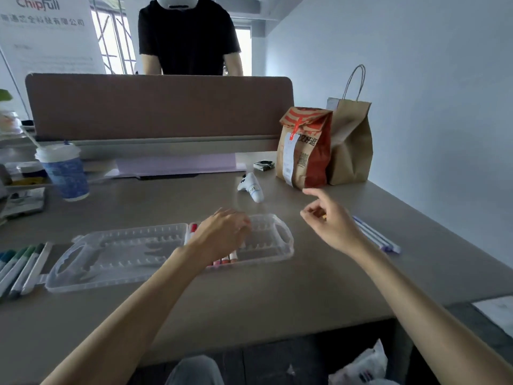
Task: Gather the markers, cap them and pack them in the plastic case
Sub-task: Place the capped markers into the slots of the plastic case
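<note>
The clear plastic case point(125, 247) lies open on the table point(249, 295) at the middle of the frame, its two halves side by side. A few capped markers point(225, 259) in red, pink and orange sit in the right half. The left hand point(222, 232) is over them with its fingers bent down into the tray; I cannot tell whether it grips one. The right hand point(330, 223) is raised to the right of the case, fingers loosely curled with a speck of orange among them; whether it pinches anything is unclear. Green and teal markers point(22, 265) lie at the lower left, purple markers point(380, 238) beyond the right hand. Farther back are a white game controller point(251, 187), a lidded cup point(65, 173) and two paper bags point(305, 151)
</note>
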Demonstrator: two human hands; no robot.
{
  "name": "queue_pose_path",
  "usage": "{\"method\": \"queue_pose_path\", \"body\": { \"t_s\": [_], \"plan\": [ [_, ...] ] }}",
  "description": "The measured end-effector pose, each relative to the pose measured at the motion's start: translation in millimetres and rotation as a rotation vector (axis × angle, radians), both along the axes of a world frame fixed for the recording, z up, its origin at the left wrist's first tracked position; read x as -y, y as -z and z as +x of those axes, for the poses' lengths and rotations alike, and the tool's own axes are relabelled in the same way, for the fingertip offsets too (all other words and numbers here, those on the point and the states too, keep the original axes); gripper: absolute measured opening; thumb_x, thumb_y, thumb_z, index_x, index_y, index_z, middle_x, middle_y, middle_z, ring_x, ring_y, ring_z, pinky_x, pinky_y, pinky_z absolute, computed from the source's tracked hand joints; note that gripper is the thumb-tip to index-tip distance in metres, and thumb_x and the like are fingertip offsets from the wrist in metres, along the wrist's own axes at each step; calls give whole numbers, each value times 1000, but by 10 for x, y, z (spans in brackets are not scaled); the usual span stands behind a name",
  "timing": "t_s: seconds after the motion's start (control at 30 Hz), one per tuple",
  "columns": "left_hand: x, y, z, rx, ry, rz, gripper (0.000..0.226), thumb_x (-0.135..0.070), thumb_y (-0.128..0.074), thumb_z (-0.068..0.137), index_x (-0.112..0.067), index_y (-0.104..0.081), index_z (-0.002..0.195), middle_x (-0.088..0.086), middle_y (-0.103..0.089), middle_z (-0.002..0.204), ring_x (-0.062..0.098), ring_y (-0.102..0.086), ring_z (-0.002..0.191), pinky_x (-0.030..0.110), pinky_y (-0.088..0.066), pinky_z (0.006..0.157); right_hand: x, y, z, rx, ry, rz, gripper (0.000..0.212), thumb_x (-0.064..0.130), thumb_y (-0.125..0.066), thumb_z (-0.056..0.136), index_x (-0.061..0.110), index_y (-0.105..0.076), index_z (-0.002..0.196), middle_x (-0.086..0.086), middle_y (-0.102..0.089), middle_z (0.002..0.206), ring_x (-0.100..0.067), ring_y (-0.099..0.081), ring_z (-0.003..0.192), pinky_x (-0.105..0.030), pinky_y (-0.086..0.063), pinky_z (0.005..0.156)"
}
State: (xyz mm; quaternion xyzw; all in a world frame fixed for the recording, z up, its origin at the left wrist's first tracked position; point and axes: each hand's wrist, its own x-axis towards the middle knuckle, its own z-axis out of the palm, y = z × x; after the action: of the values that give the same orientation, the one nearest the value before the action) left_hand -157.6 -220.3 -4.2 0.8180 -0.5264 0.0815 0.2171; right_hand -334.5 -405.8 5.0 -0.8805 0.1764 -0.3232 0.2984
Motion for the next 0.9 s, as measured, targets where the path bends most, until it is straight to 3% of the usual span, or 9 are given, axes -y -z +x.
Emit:
{"method": "queue_pose_path", "body": {
  "t_s": [0.1, 0.2, 0.3, 0.4, 0.57, 0.63, 0.7, 0.73, 0.9],
  "plan": [
    [410, -44, -380, -25, 92, -20, 22, -31, -50, 95, -19, -68, 96, -1, -67, 103, 20, -58, 100, 31, -45, 83, 260, 129, -379, 21, 135, -64, 40, 13, -63, 91, 18, -55, 131, 8, -66, 88, -12, -61, 78, -32, -49, 81],
    [891, -88, -805, -58, 196, 23, 24, -27, -50, 96, -9, -65, 98, 8, -66, 102, 25, -57, 102, 33, -42, 84, 446, 231, -707, 66, 251, -128, 35, 8, -59, 91, 8, -60, 126, -3, -66, 94, -24, -63, 86, -24, -43, 76],
    [1306, -116, -1135, -152, 176, 165, 32, -34, -44, 98, -8, -62, 100, 15, -66, 107, 32, -59, 103, 35, -42, 83, 503, 324, -888, 37, 306, -158, 45, 38, -41, 91, 14, -64, 120, -8, -66, 106, -25, -64, 92, -23, -43, 75],
    [1611, -89, -1196, -233, 78, 223, 49, -53, -46, 94, -8, -64, 99, 15, -66, 109, 32, -60, 103, 34, -41, 78, 484, 344, -889, 24, 306, -203, 50, 50, -35, 89, 20, -67, 113, -6, -65, 101, -21, -61, 93, -29, -45, 77],
    [1929, 123, -905, -324, 19, 279, 76, -76, -38, 59, -33, -65, 115, -5, -66, 120, 21, -61, 110, 38, -48, 95, 462, 287, -913, -78, 283, -229, 56, 58, -36, 86, 19, -64, 115, -6, -64, 104, -22, -56, 99, -34, -44, 82],
    [1968, 136, -848, -333, -9, 302, 63, -70, -41, 60, -26, -68, 95, 0, -68, 114, 23, -63, 106, 38, -50, 92, 478, 302, -931, -65, 307, -255, 56, 56, -33, 89, 16, -65, 112, -7, -65, 100, -26, -57, 97, -37, -46, 80],
    [1896, 18, -945, -328, -49, 305, 41, -58, -42, 62, -20, -57, 68, 11, -69, 101, 30, -64, 97, 36, -50, 82, 501, 340, -919, -44, 314, -312, 54, 51, -32, 91, 13, -66, 106, -9, -65, 95, -30, -59, 91, -40, -49, 75],
    [1886, -8, -978, -326, -51, 291, 38, -54, -41, 62, -19, -55, 67, 11, -68, 99, 31, -64, 95, 36, -49, 80, 504, 341, -916, -33, 313, -319, 52, 50, -33, 91, 12, -66, 107, -9, -66, 94, -30, -60, 90, -40, -49, 74],
    [1879, -68, -1009, -222, -100, 364, 42, -48, -54, 66, -22, -66, 97, 2, -66, 98, 24, -62, 90, 32, -51, 80, 512, 330, -939, 3, 308, -292, 35, 37, -43, 89, 19, -61, 114, -1, -65, 100, -20, -57, 92, -35, -46, 76]
  ]
}}
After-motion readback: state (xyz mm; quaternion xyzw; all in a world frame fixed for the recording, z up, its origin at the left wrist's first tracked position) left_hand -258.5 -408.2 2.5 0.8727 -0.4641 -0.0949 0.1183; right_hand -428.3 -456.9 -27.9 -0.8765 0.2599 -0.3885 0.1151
